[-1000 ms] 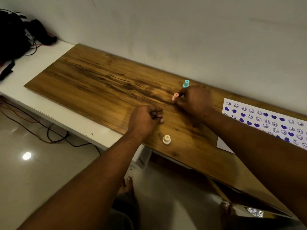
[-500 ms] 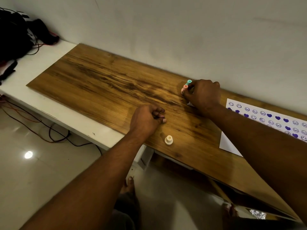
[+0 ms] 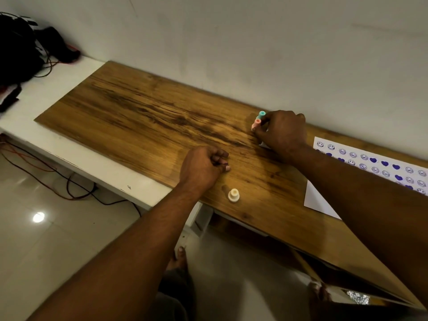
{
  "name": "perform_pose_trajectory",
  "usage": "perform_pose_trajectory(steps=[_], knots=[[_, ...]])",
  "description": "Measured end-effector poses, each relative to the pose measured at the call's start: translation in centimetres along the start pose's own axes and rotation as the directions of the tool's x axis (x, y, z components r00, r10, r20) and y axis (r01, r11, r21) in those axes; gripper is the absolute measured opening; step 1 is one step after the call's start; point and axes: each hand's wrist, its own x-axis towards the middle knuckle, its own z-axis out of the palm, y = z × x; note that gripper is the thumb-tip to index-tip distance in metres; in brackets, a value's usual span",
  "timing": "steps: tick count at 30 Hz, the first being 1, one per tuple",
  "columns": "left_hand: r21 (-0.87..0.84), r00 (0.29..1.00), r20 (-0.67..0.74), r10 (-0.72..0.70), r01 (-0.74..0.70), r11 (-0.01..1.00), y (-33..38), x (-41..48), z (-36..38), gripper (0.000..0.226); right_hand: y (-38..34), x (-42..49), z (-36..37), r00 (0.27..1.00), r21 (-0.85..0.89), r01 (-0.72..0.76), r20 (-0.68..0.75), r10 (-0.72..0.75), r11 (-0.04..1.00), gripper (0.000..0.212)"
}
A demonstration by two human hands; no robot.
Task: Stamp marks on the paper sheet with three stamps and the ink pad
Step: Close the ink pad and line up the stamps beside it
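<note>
My right hand [image 3: 283,134] rests on the wooden board near the wall, fingers around a pink stamp [image 3: 256,123] that stands right beside a teal stamp [image 3: 261,114]. My left hand [image 3: 201,166] sits curled in a fist on the board, nothing visible in it. A cream stamp [image 3: 233,195] stands upright near the board's front edge, just right of my left wrist. The white paper sheet [image 3: 322,202], covered with blue smiley and heart marks, lies at the right, partly under my right forearm. A white corner pokes out from beneath my right hand. No ink pad shows.
The wooden board [image 3: 143,121] lies on a white table [image 3: 76,147] against a white wall. Black gear and cables [image 3: 20,49] pile up at the far left. Wires trail over the tiled floor [image 3: 46,228] below. My bare feet show under the table.
My right hand carried the pink stamp away from me toward the wall, up against the teal stamp. The left fist and cream stamp stayed put.
</note>
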Motion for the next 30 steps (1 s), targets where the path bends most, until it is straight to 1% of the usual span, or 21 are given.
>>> perform_pose_trajectory(steps=[4,6,7,8,9,11,13,15,17,19,22,24,27,30], knots=[[-0.003,1.0,0.003,0.002,-0.002,1.0,0.0,0.0,0.0,0.028,0.2,-0.1,-1.3,0.999,0.052,0.001,-0.04,0.001,0.999,0.05],[-0.012,1.0,0.009,0.004,-0.004,1.0,-0.1,0.0,0.0,0.029,0.4,-0.9,-2.6,0.994,0.141,0.026,-0.109,-0.01,0.99,0.047],[-0.017,1.0,0.01,0.007,-0.007,1.0,-0.2,0.0,-0.1,0.03,0.3,-1.8,-3.3,0.991,0.213,0.067,-0.131,-0.04,0.975,0.045],[-0.022,1.0,0.011,0.009,-0.009,1.0,-0.2,0.0,-0.1,0.03,0.2,-3.0,-3.9,0.988,0.298,0.129,-0.122,-0.096,0.946,0.044],[-0.025,1.0,0.01,0.009,-0.008,1.0,-0.3,0.0,-0.1,0.03,0.0,-4.5,-4.5,0.98,0.381,0.197,-0.084,-0.178,0.903,0.043],[-0.01,1.0,0.007,0.005,-0.005,1.0,-0.2,0.0,0.0,0.03,-0.5,-8.0,-5.3,0.931,0.494,0.309,0.019,-0.365,0.812,0.045],[0.01,1.0,0.005,0.01,-0.01,1.0,-0.1,-0.1,0.0,0.031,-1.0,-10.9,-5.4,0.861,0.492,0.4,0.088,-0.501,0.773,0.051],[-0.002,1.0,0.005,0.01,-0.01,1.0,0.0,-0.1,0.0,0.031,-1.6,-12.6,-5.0,0.81,0.445,0.455,0.152,-0.566,0.771,0.054],[-0.017,1.0,0.005,0.008,-0.008,1.0,0.1,-0.1,0.0,0.031,-2.2,-13.3,-4.3,0.779,0.428,0.478,0.197,-0.596,0.767,0.048],[-0.032,1.0,0.002,0.009,-0.009,0.999,0.1,-0.1,0.0,0.032,-2.7,-13.6,-3.8,0.76,0.404,0.512,0.199,-0.619,0.758,0.038],[-0.033,1.0,0.002,0.012,-0.012,0.999,0.1,-0.1,-0.1,0.031,-2.6,-13.3,-3.0,0.76,0.393,0.511,0.209,-0.615,0.765,0.032],[-0.042,1.0,-0.011,0.005,-0.006,0.999,0.0,0.1,-0.3,0.03,-2.4,-12.3,-2.4,0.807,0.366,0.469,0.194,-0.558,0.804,0.032],[-0.075,0.998,-0.05,-0.023,0.019,0.997,-0.2,0.3,-0.7,0.027,-2.2,-9.6,-1.7,0.919,0.313,0.318,0.129,-0.371,0.895,0.035],[-0.091,0.999,-0.045,-0.028,0.024,0.996,-0.3,0.3,-0.8,0.025,-1.9,-6.6,-1.1,0.976,0.239,0.173,0.085,-0.198,0.955,0.037]])
